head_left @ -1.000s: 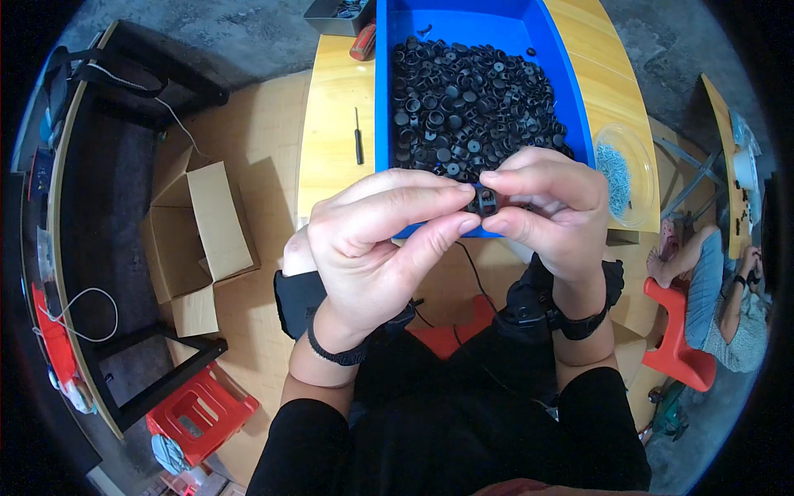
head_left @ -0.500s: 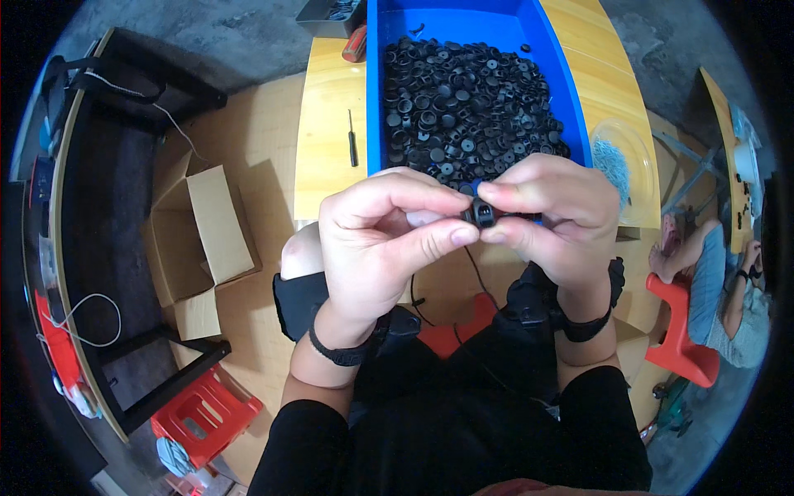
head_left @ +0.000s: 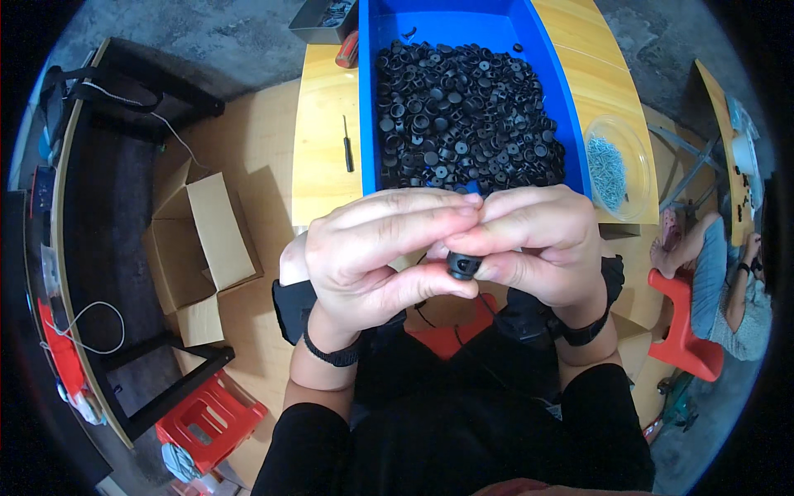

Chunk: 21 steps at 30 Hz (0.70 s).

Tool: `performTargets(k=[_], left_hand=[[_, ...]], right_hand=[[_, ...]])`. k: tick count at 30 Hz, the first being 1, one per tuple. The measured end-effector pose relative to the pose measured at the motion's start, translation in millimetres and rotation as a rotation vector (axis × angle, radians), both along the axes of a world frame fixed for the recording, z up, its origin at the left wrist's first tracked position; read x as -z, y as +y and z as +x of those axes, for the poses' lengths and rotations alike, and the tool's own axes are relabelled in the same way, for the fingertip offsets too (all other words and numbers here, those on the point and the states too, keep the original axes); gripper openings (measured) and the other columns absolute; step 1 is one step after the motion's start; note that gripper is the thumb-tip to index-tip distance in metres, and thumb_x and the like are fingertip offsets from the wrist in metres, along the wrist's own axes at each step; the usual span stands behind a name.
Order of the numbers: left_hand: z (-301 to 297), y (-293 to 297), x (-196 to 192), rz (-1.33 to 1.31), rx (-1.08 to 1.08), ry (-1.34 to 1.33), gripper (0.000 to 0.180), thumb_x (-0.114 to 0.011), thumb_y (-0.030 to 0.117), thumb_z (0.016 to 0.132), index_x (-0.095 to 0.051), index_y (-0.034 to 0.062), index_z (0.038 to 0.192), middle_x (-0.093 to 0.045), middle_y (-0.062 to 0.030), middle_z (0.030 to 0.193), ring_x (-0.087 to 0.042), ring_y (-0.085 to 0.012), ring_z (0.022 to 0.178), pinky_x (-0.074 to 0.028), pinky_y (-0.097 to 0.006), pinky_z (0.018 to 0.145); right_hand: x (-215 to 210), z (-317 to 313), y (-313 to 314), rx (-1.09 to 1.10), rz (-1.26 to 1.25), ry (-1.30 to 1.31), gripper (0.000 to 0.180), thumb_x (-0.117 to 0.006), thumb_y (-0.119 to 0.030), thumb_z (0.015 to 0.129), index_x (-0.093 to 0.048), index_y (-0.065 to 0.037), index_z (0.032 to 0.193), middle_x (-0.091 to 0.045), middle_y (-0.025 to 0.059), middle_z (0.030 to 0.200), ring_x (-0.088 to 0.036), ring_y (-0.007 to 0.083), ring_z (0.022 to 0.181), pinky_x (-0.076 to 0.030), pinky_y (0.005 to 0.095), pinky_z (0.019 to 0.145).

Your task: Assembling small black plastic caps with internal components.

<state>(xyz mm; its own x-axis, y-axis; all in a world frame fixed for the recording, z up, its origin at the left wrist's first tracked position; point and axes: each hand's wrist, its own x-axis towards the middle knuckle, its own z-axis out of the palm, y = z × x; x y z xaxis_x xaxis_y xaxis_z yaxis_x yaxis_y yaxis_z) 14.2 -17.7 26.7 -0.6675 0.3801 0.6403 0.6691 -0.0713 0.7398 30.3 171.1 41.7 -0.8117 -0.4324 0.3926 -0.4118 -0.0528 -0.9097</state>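
Between both hands is a small round black plastic part (head_left: 464, 265) with a hole in its side. My left hand (head_left: 372, 252) is closed on it, with the thumb at its lower left. My right hand (head_left: 542, 240) pinches the same part from the right, index finger over its top and thumb at its side. The fingers hide most of the part. Just beyond the hands stands a blue bin (head_left: 574, 107), holding a heap of similar black caps and rings (head_left: 463, 116).
A screwdriver (head_left: 348, 153) and a red-handled tool (head_left: 348, 51) lie left of the bin on the yellow table (head_left: 318, 124). Right of it is a clear dish (head_left: 641, 157) of screws. An open cardboard box (head_left: 223, 231) stands left. Another person (head_left: 728, 306) sits far right.
Both hands have come slightly nearer to me and closer together. The black part has moved down and left and turned in the fingers, and the right hand's fingers now overlap the left's.
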Motion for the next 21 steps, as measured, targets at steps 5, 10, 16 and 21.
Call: performTargets(k=[5,10,16,21], left_hand=[[4,2,0,0.009,-0.042,0.049,0.048,-0.079,0.027,0.061,-0.064,-0.0046,0.094,-0.066,-0.0184,0.084,-0.065,-0.0286,0.081,-0.053,-0.033,0.07],[4,3,3,0.025,-0.13,0.125,0.038,-0.078,0.019,0.064,-0.064,-0.0034,0.092,-0.066,-0.0141,0.081,-0.066,-0.0262,0.074,-0.053,-0.031,0.065],[1,10,4,-0.038,-0.15,-0.044,0.041,-0.079,0.02,0.064,-0.064,-0.0023,0.096,-0.065,-0.0146,0.087,-0.064,-0.0246,0.077,-0.052,-0.03,0.067],[-4,5,4,0.141,-0.358,-0.492,0.04,-0.07,0.004,0.073,-0.058,-0.0019,0.111,-0.063,-0.0108,0.096,-0.061,-0.0153,0.085,-0.049,-0.025,0.072]], right_hand=[[4,0,-3,-0.057,-0.074,-0.036,0.024,-0.068,-0.005,0.073,-0.068,-0.003,0.097,-0.066,0.0123,0.087,-0.065,0.0206,0.079,-0.051,0.0271,0.069],[3,1,-4,-0.1,-0.142,-0.103,0.023,-0.065,-0.003,0.077,-0.066,-0.002,0.1,-0.067,0.0119,0.088,-0.065,0.0185,0.08,-0.051,0.0263,0.069],[16,1,-3,-0.091,-0.327,-0.333,0.024,-0.06,-0.002,0.082,-0.061,0.005,0.105,-0.065,0.0124,0.095,-0.062,0.0144,0.086,-0.05,0.0251,0.077],[-2,-2,39,0.525,-0.069,-0.169,0.022,-0.064,-0.002,0.078,-0.064,0.0,0.099,-0.064,0.0029,0.087,-0.059,0.0079,0.076,-0.047,0.0193,0.069]])
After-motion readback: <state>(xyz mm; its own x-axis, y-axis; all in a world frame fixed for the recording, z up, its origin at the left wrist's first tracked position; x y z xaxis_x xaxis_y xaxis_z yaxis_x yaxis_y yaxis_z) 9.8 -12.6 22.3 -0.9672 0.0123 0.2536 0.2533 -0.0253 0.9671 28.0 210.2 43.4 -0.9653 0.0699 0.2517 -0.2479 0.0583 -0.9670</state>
